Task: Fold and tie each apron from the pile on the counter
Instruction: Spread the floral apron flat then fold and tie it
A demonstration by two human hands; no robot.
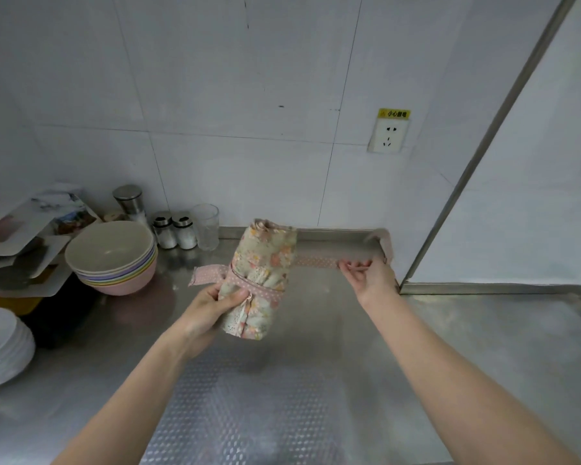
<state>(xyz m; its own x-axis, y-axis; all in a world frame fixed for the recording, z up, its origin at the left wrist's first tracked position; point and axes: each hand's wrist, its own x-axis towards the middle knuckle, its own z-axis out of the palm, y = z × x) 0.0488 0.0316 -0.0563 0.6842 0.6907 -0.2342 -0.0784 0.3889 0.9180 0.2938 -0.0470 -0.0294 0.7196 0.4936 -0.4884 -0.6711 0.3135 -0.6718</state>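
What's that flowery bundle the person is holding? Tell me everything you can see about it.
It is a rolled apron of soft cloth, pale green with pink and orange flowers and cream lace trim at its near end. It is held above the steel counter, tilted with its far end up. A pink dotted strap wraps around its middle; one short end sticks out to the left. The left hand grips the roll, while the right hand pinches the strap, pulled out to the right.

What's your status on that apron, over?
Left hand grips the rolled apron, held above the counter. Right hand pinches the pink strap, pulled out to the right. Strap wrapped round the roll, no knot visible. Nothing in the way.
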